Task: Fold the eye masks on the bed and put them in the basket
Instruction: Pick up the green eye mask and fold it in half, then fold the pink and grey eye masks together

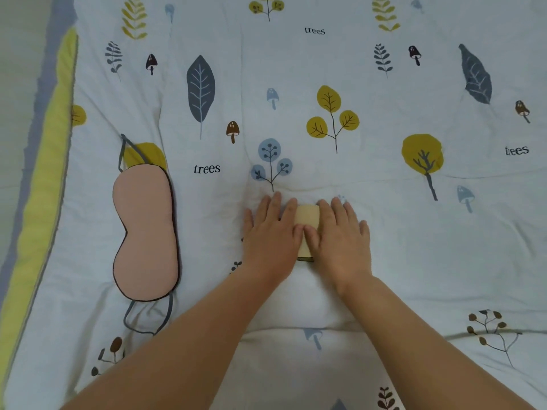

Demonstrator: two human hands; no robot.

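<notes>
A cream-yellow eye mask [307,216] lies folded in the middle of the bed, mostly hidden under my hands. My left hand [270,235] presses flat on its left side, fingers spread. My right hand [340,235] presses flat on its right side, and the two thumbs meet over the mask. A pink eye mask [145,232] with a dark rim and a grey strap lies unfolded to the left, apart from both hands. No basket is in view.
The bed is covered by a white quilt [384,232] printed with leaves, trees and mushrooms. Its yellow-and-grey edge [44,202] runs down the left side, with the floor beyond.
</notes>
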